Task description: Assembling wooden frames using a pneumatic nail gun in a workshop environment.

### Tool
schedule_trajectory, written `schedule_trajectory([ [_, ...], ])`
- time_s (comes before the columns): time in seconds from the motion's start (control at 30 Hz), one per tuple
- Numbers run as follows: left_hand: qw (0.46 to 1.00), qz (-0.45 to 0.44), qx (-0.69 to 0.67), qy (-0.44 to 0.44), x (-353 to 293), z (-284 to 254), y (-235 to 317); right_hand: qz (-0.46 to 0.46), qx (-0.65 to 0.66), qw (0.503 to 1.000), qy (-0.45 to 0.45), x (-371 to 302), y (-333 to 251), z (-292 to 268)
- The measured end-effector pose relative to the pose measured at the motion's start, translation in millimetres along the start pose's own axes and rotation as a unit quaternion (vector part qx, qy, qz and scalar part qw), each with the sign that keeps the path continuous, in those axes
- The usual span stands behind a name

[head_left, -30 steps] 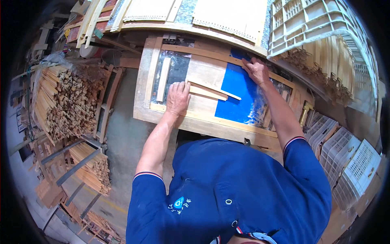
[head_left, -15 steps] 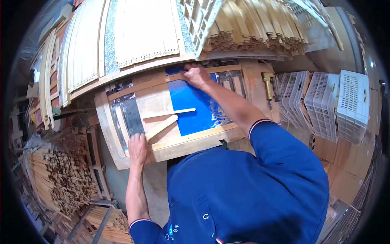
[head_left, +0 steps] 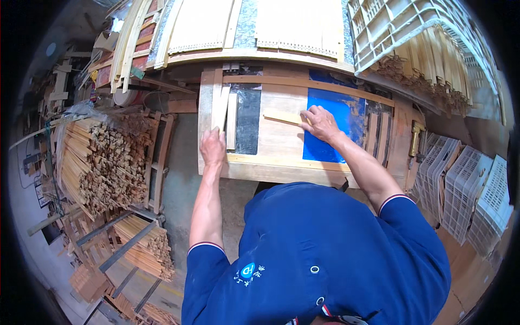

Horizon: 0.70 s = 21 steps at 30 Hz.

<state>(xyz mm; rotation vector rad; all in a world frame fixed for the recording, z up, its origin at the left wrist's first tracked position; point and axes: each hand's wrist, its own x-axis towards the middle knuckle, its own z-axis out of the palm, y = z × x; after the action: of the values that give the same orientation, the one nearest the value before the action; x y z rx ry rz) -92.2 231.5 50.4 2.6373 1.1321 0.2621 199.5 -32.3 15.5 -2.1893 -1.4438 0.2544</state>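
Observation:
My left hand [head_left: 213, 146] is closed on the near end of a thin wood strip [head_left: 221, 105], which runs away from me along the left side of a wooden work board [head_left: 281, 168]. Just right of it lies another short strip [head_left: 232, 122], on the edge of a dark panel [head_left: 248, 124]. My right hand [head_left: 320, 123] pinches the right end of a pale wood strip [head_left: 283, 116]. That strip reaches leftward over the bare wood middle of the board. Under my right hand is a blue sheet [head_left: 330, 149].
Along the board's far side runs a wooden rail [head_left: 303, 82]. Beyond stand pale slats [head_left: 297, 27] and a white plastic crate [head_left: 406, 24]. A brass-coloured air tool [head_left: 415, 138] lies at right, near stacked white crates [head_left: 468, 184]. Bundled wood strips [head_left: 108, 162] are at left.
The view has shifted left. My right hand has left the far rail and taken hold of a loose strip. My left hand's strip has swung from slanting across the board to lying along its left side.

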Motion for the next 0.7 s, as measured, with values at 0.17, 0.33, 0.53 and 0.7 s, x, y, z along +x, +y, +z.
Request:
schedule_trajectory([
  [0.17, 0.999, -0.017, 0.020, -0.033, 11.5, 15.9, 6.6, -0.008, -0.093, 0.994, -0.055, -13.9, -9.3, -0.5],
  [0.33, 0.998, 0.018, 0.048, -0.020, 16.4, 31.1, 11.3, 0.083, -0.075, 0.993, -0.035, -41.6, -21.9, -31.9],
  [0.53, 0.991, 0.107, -0.032, 0.075, 2.7, 39.6, -1.9, 0.356, -0.152, 0.913, 0.133, -141.1, 34.8, -79.4],
  [0.7, 0.951, 0.270, -0.145, -0.047, -42.1, 68.8, 64.3, 0.389, -0.219, 0.885, 0.130, -180.0, 81.1, -90.9],
])
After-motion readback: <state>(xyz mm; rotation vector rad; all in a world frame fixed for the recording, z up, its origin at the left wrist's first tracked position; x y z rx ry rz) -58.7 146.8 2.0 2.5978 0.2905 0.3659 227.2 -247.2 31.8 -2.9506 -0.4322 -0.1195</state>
